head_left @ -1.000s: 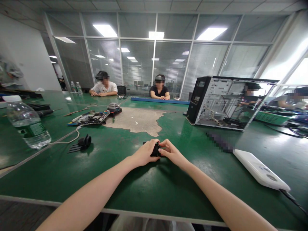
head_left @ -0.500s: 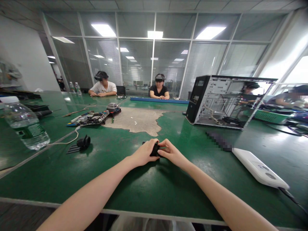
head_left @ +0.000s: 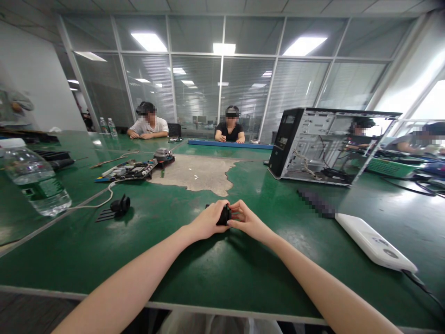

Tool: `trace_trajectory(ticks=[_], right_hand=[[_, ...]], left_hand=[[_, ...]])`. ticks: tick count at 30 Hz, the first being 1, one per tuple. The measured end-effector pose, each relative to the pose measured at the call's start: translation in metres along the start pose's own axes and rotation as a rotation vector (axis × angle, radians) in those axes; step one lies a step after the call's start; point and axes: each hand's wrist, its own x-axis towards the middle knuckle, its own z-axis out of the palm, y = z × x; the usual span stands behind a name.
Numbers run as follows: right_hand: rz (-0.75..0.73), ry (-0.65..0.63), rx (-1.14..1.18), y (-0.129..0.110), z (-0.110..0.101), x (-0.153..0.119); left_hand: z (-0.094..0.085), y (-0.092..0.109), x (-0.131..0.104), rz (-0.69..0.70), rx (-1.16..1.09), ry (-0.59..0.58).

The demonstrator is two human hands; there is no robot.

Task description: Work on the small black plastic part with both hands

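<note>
A small black part (head_left: 223,216), whose exact kind I cannot make out, is held just above the green table in front of me. My left hand (head_left: 208,221) is closed around it from the left, covering most of it. From the right, my right hand (head_left: 246,219) pinches at its end with thumb and curled fingers. A bit of the part sticks out beyond the left hand's far side. To the left on the table lies a black plastic piece (head_left: 120,204) with a round ring and long flat prongs.
An opened computer case (head_left: 288,146) stands at right, behind a white power bank (head_left: 375,241) with a cable. At left are a water bottle (head_left: 40,181) and a circuit board (head_left: 128,170). The tabletop has a bare worn patch (head_left: 198,174). Several people sit around the table.
My right fingers have shifted slightly at the part's end, showing a little more of it. My left hand keeps its hold. The person opposite has moved an arm.
</note>
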Motion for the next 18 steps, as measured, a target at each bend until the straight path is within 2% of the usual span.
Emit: trace_trajectory(ticks=[8, 11, 15, 18], right_hand=[[0.061, 0.097, -0.035, 0.007, 0.002, 0.003], [0.083, 0.07, -0.031, 0.007, 0.001, 0.002], [0.001, 0.004, 0.02, 0.001, 0.001, 0.0], [0.045, 0.048, 0.018, -0.003, 0.003, 0.0]], left_hand=[[0.0, -0.001, 0.0, -0.001, -0.025, 0.004], [0.001, -0.001, 0.0, 0.0, -0.01, 0.001], [0.001, -0.002, 0.0, -0.01, 0.005, -0.01], [0.002, -0.002, 0.0, -0.011, 0.007, -0.007]])
